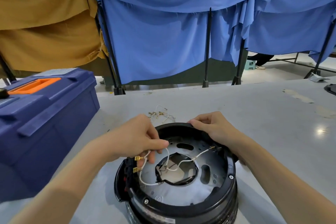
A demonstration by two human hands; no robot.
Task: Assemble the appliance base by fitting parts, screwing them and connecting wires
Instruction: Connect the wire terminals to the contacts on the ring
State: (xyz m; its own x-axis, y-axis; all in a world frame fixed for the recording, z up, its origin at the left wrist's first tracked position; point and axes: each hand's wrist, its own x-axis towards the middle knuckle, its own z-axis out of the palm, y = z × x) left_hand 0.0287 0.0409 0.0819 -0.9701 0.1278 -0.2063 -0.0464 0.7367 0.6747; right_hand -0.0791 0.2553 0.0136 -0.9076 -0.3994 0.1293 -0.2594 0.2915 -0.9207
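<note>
Appliance base [181, 196]: round, black, open side up, grey inner plate. White wires [183, 162] with brass terminals, pinched by left hand [138, 138]. Right hand [212, 129] grips far rim.

The appliance base [181, 196] is set on the desk [254, 123] at lower centre. A toolbox [45, 123] is placed at left; loose wires [161, 114] are laid just behind the base. Curtains [163, 42] are hung beyond.

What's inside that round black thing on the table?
White wires with gold clips, a metal plate with holes and some screws. The left hand pinches one wire. The right hand, gripping the base rim, covers the far edge.
</note>
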